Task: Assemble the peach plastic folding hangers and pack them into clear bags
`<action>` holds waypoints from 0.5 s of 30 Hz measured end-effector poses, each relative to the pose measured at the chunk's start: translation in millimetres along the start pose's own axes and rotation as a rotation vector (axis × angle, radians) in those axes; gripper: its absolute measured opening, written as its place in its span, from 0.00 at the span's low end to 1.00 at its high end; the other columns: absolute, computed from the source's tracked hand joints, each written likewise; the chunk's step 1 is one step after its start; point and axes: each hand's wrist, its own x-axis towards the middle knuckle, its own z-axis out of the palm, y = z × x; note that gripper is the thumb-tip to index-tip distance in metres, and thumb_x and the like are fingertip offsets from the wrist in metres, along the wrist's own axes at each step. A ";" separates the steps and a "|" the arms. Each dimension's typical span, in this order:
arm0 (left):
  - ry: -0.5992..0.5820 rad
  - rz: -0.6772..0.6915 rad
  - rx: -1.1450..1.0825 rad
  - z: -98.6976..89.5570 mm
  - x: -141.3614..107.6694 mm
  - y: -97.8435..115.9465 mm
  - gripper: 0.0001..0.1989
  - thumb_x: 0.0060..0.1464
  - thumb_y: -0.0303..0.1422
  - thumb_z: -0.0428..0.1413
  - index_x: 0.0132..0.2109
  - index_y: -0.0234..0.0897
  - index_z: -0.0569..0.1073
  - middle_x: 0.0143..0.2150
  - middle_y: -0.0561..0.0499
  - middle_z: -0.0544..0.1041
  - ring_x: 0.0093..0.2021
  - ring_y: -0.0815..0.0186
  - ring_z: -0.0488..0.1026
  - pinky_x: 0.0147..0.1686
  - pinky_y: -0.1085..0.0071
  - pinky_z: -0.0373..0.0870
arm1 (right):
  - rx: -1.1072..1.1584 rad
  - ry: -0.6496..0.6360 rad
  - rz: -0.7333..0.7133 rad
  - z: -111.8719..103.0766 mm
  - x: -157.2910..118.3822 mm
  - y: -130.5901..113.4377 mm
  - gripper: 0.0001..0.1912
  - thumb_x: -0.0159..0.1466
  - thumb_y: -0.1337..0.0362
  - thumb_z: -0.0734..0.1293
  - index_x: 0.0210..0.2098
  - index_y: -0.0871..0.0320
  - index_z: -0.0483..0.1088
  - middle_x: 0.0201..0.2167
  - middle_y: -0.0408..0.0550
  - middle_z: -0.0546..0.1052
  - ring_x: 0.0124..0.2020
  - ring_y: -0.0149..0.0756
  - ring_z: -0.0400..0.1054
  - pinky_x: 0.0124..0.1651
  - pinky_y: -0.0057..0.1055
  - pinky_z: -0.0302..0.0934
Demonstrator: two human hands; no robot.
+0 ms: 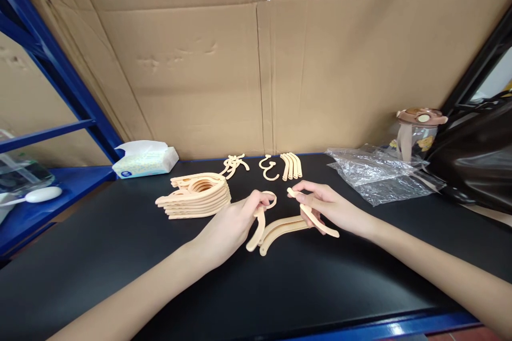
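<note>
A hook [275, 198] and short strip [256, 234] are pinched in the left hand [238, 218]; a curved strip [323, 226] and stub [293, 192] are gripped, apart from them, in the right hand [326, 203]. Two bars [272, 235] are laid on the worktop [224, 298] just beneath.

Table [120, 245]: hanger stack [194, 200] left, tissue pack [144, 161] behind it, further left. Rear, left to right: loose pile [232, 163], hooks [270, 178], row of short strips [291, 166], plastic bag [370, 176] with bottle [424, 136] behind. Curved pieces [280, 229] in front of hooks; cardboard [180, 64] behind table.
</note>
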 end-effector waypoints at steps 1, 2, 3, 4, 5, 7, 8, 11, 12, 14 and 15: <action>0.006 -0.028 0.039 -0.7 0.1 1.3 0.12 0.59 0.24 0.41 0.48 0.41 0.60 0.44 0.50 0.76 0.36 0.67 0.76 0.32 0.72 0.71 | -0.005 -0.012 0.010 -0.3 0.2 0.9 0.17 0.65 0.49 0.58 0.41 0.56 0.61 0.17 0.36 0.71 0.10 0.24 0.57 0.15 0.23 0.47; 0.019 -0.049 0.076 -1.3 0.1 2.5 0.09 0.61 0.26 0.40 0.46 0.40 0.59 0.40 0.51 0.77 0.30 0.68 0.76 0.28 0.73 0.69 | -0.012 -0.014 0.017 -0.5 0.4 1.7 0.18 0.65 0.48 0.58 0.42 0.56 0.61 0.17 0.37 0.71 0.10 0.24 0.57 0.14 0.22 0.47; 0.034 -0.058 0.109 -1.8 0.0 3.6 0.06 0.63 0.29 0.40 0.45 0.40 0.59 0.35 0.53 0.77 0.26 0.68 0.75 0.25 0.74 0.66 | -0.021 -0.007 0.015 -0.6 0.5 2.3 0.18 0.65 0.48 0.58 0.43 0.56 0.62 0.16 0.36 0.70 0.10 0.24 0.56 0.14 0.22 0.46; 0.048 -0.049 0.140 -2.3 -0.2 4.5 0.06 0.64 0.32 0.39 0.42 0.40 0.59 0.30 0.54 0.77 0.24 0.68 0.74 0.23 0.75 0.64 | -0.033 0.006 0.006 -0.4 0.5 2.7 0.19 0.65 0.48 0.58 0.43 0.57 0.63 0.14 0.34 0.66 0.10 0.23 0.54 0.14 0.22 0.47; 0.058 -0.026 0.171 -2.8 -0.6 5.2 0.07 0.65 0.34 0.39 0.40 0.40 0.59 0.26 0.56 0.76 0.22 0.68 0.72 0.22 0.75 0.62 | -0.046 0.019 -0.007 -0.2 0.5 3.0 0.19 0.65 0.48 0.58 0.44 0.57 0.63 0.12 0.32 0.62 0.10 0.23 0.52 0.15 0.22 0.47; 0.058 0.033 0.224 -3.8 -1.9 6.0 0.11 0.65 0.38 0.38 0.36 0.40 0.58 0.21 0.58 0.73 0.20 0.68 0.70 0.21 0.75 0.58 | -0.063 0.047 -0.034 0.2 0.1 3.0 0.18 0.65 0.49 0.59 0.43 0.58 0.64 0.11 0.30 0.56 0.12 0.23 0.48 0.18 0.23 0.48; 0.054 0.061 0.238 -4.2 -2.6 6.1 0.12 0.65 0.38 0.38 0.35 0.40 0.58 0.20 0.58 0.71 0.19 0.68 0.69 0.20 0.75 0.56 | -0.068 0.055 -0.048 0.2 -0.1 2.8 0.18 0.65 0.50 0.59 0.43 0.58 0.65 0.11 0.30 0.55 0.13 0.23 0.48 0.19 0.23 0.49; 0.017 0.114 0.204 -5.1 -3.9 6.2 0.12 0.64 0.36 0.36 0.36 0.39 0.59 0.22 0.56 0.71 0.20 0.68 0.68 0.21 0.73 0.57 | -0.085 0.077 -0.077 -0.6 -0.6 2.6 0.17 0.66 0.51 0.59 0.45 0.58 0.64 0.13 0.31 0.55 0.16 0.24 0.49 0.21 0.25 0.50; -0.001 0.118 0.184 -5.3 -3.9 6.3 0.12 0.64 0.35 0.35 0.36 0.39 0.60 0.24 0.55 0.71 0.21 0.67 0.69 0.23 0.73 0.59 | -0.089 0.084 -0.077 -1.2 -0.6 2.7 0.17 0.65 0.52 0.60 0.47 0.57 0.63 0.14 0.31 0.55 0.16 0.24 0.49 0.22 0.25 0.51; -0.033 0.107 0.165 -5.7 -3.3 6.6 0.12 0.64 0.32 0.34 0.39 0.38 0.61 0.28 0.53 0.72 0.25 0.67 0.69 0.26 0.72 0.62 | -0.097 0.090 -0.072 -2.2 -0.4 2.7 0.19 0.64 0.53 0.62 0.50 0.56 0.61 0.16 0.32 0.57 0.17 0.25 0.50 0.22 0.25 0.52; -0.040 0.099 0.166 -5.9 -2.8 6.6 0.13 0.64 0.32 0.34 0.40 0.38 0.63 0.29 0.52 0.72 0.27 0.66 0.69 0.28 0.71 0.63 | -0.102 0.087 -0.067 -2.6 -0.2 2.7 0.20 0.63 0.54 0.63 0.51 0.56 0.61 0.17 0.32 0.58 0.17 0.24 0.51 0.22 0.25 0.53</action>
